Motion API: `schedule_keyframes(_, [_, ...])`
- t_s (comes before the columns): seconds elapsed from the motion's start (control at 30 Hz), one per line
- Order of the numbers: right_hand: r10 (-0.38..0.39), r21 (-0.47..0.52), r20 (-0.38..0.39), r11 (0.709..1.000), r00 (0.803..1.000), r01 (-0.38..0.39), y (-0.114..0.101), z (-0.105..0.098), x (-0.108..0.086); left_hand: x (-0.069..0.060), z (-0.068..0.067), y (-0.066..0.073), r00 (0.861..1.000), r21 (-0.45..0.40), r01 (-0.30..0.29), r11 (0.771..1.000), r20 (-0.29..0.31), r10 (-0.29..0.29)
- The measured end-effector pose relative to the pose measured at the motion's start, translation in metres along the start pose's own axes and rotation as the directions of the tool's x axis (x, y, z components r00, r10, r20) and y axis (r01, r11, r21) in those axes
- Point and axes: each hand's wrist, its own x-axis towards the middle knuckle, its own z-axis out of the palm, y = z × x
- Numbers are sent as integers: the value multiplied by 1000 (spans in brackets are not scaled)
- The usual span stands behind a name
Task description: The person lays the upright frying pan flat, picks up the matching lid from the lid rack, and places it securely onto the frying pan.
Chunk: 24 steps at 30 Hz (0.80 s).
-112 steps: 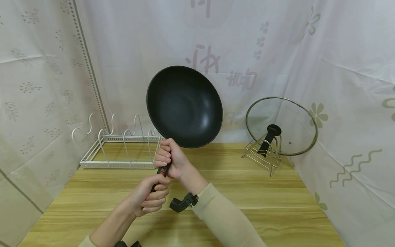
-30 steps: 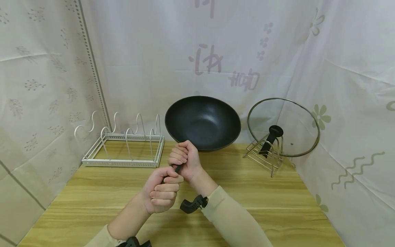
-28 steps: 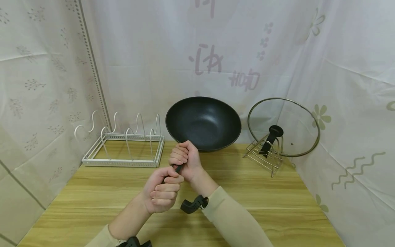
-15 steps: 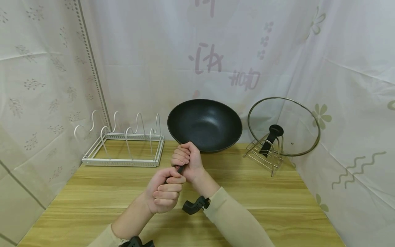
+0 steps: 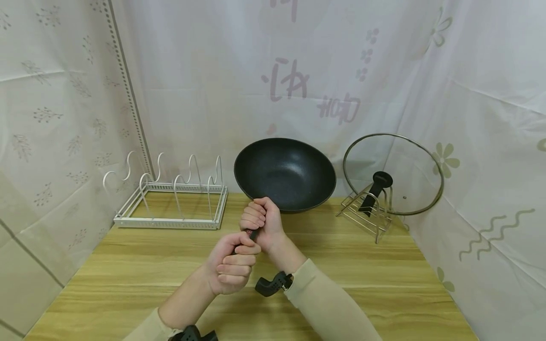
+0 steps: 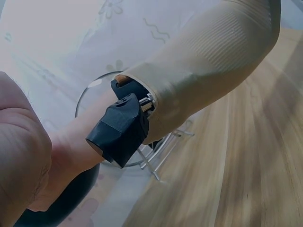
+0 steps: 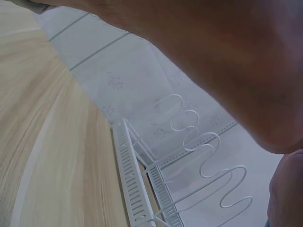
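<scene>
Ahead, the wok extends past right grip and left grip clasping its handle.

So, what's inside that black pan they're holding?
Nothing shows inside the black pan: just its dark inner surface with a soft sheen. The right hand covers a small patch at its near edge, so that bit can't be seen.

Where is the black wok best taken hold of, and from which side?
Probably by its slim handle, from the near side: the wok tilts its open face toward the head camera and the handle slopes that way, while the broad, rounded body looks harder to close on. The right hand grips nearer the body, the left hand farther back.
</scene>
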Motion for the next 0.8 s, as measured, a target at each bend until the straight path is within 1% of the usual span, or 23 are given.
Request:
schedule_keyframes(0.13, [3,-3,-13,1000,1000,-3,-1,0,0,1,0,-1,1000,-8,-7,1000,1,7])
schedule_keyframes(0.3, [0,-2,-35,1000,999,0,-1,0,0,1,-1,-2,1000,-9,-16,1000,-13,16])
schedule_keyframes(0.53, [3,7,-58,1000,998,-3,0,-3,-2,1,-4,-3,1000,-9,-15,1000,-11,15])
schedule_keyframes(0.8, [4,16,-80,1000,997,-3,-1,-7,-3,-1,-8,-4,999,8,-23,1000,-35,23])
